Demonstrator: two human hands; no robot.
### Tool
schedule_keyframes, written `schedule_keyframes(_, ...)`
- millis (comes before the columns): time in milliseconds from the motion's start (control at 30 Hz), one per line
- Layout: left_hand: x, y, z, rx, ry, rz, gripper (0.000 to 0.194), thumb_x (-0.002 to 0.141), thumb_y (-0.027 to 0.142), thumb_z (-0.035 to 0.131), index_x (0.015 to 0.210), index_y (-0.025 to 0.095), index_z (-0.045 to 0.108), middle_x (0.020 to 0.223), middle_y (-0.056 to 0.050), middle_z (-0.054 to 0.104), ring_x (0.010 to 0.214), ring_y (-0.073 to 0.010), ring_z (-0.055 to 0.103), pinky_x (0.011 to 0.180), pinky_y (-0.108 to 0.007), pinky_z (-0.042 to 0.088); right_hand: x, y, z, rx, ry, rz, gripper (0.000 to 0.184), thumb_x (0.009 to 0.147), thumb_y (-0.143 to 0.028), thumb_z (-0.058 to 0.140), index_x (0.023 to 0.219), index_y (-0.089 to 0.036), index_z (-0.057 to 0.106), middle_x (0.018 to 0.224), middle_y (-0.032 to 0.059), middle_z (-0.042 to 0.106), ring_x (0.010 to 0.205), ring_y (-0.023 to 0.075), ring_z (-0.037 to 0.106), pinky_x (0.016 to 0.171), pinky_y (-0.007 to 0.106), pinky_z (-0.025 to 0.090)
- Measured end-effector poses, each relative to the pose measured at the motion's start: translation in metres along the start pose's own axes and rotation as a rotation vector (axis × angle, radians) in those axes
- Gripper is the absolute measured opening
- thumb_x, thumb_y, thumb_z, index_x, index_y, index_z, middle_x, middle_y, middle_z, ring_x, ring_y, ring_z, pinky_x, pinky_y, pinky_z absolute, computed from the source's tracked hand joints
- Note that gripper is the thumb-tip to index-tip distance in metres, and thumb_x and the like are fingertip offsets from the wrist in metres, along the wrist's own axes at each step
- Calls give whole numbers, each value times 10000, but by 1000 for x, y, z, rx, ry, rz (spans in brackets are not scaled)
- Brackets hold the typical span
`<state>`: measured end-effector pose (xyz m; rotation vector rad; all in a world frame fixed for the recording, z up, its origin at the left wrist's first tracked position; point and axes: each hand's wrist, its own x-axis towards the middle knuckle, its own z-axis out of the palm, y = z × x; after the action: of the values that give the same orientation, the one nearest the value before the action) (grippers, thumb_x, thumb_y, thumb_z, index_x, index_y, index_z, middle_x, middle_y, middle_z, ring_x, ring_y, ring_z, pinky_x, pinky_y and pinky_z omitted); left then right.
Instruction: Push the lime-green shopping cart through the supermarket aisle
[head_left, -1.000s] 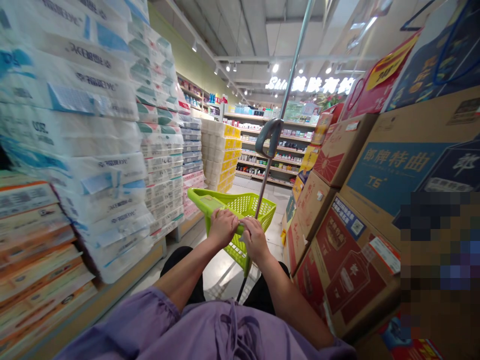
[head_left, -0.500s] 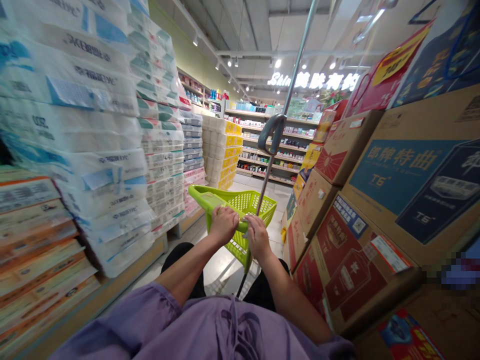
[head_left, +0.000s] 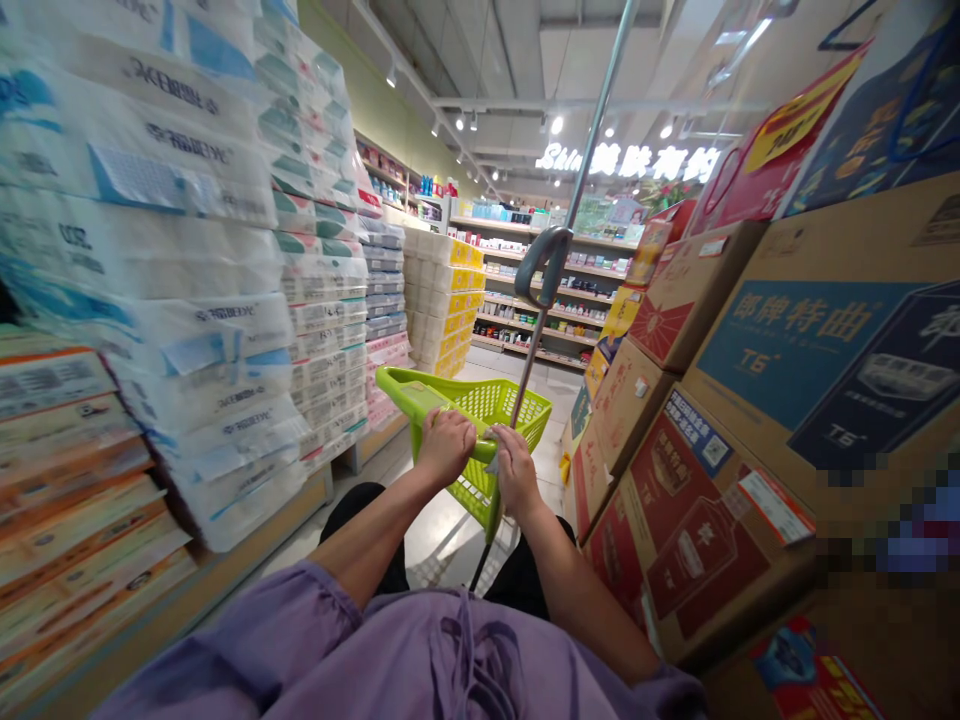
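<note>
A lime-green plastic shopping cart with a lattice basket stands right in front of me. My left hand is wrapped over the middle of its handle. My right hand grips the handle's right end, and a scrap of something whitish shows under its fingers. Close against my right hand runs a slanted metal pole, rising past the top of the view. A grey loop-shaped grip is fixed on it. Whether my right fingers also hold the pole, I cannot tell.
Tall stacks of wrapped tissue packs line the left side. Cardboard cartons are piled close on the right. Between them a pale tiled aisle leads toward stocked shelves. Yellow-and-white paper packs stand farther along on the left.
The view has shifted very slightly, with the cartons on the right a little nearer. Both hands keep the same hold on the cart handle.
</note>
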<state>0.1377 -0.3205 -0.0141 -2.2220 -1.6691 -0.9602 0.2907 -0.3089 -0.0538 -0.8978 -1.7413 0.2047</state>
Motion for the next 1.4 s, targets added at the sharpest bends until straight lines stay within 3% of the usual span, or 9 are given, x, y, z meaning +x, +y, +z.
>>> schedule_keyframes(67, 0, 0, 0, 8, 3, -6, 350, 959, 259, 322, 839, 203, 645, 997, -57, 687, 1101, -237, 538, 1044, -467, 254, 0, -4, 3, 8, 3, 8, 392, 889, -191, 353, 1123, -188, 667, 1145, 101, 642, 1157, 212, 530, 1055, 428, 403)
schedule_keyframes(300, 1, 0, -1, 30, -1, 0, 349, 953, 246, 332, 805, 198, 644, 1010, -68, 685, 1102, -239, 544, 1041, -469, 263, -2, -16, 0, 67, -56, -165, 378, 927, -197, 386, 1208, -224, 637, 1214, 83, 630, 1191, 196, 526, 1106, 423, 362)
schedule_keyframes(667, 2, 1, 0, 4, 1, -19, 348, 957, 255, 323, 841, 201, 646, 1013, -53, 688, 1113, -229, 537, 1057, -456, 244, -4, 13, 3, 135, 28, 49, 362, 920, -241, 383, 1144, -212, 665, 1217, 88, 628, 1202, 194, 529, 1078, 410, 395)
schedule_keyframes(833, 2, 1, -1, 4, 4, -19, 350, 954, 255, 320, 839, 198, 646, 1009, -62, 688, 1108, -236, 536, 1052, -463, 247, -3, 3, 7, 108, 38, 64, 370, 904, -220, 375, 1122, -197, 673, 1205, 99, 630, 1186, 204, 533, 1073, 417, 392)
schedule_keyframes(1000, 1, -1, 1, 3, 24, -9, 362, 952, 256, 321, 796, 202, 643, 993, -65, 684, 1092, -228, 545, 1051, -464, 252, -2, -15, 8, 81, 10, -23, 351, 904, -207, 395, 1103, -201, 684, 1171, 96, 645, 1187, 207, 527, 1093, 419, 372)
schedule_keyframes(1133, 2, -1, 1, 8, 18, -1, 359, 953, 255, 321, 815, 198, 647, 982, -68, 684, 1094, -227, 545, 1048, -465, 258, -2, -8, 2, 110, -25, -80, 340, 922, -226, 402, 1124, -220, 675, 1173, 87, 647, 1180, 198, 536, 1081, 407, 388)
schedule_keyframes(1267, 2, 1, -1, 6, -2, -13, 361, 954, 254, 317, 837, 194, 654, 1005, -65, 686, 1090, -229, 545, 1052, -466, 257, -3, 7, 1, 174, 50, 22, 337, 915, -234, 397, 1097, -213, 680, 1170, 89, 645, 1147, 198, 561, 1047, 411, 421)
schedule_keyframes(1400, 2, 1, 0, 14, 12, -3, 352, 951, 248, 330, 810, 197, 648, 1006, -69, 687, 1101, -239, 541, 1044, -472, 262, -1, -6, 9, 178, 87, 65, 331, 895, -206, 401, 1038, -216, 699, 1115, 78, 667, 1127, 197, 566, 1049, 410, 415)
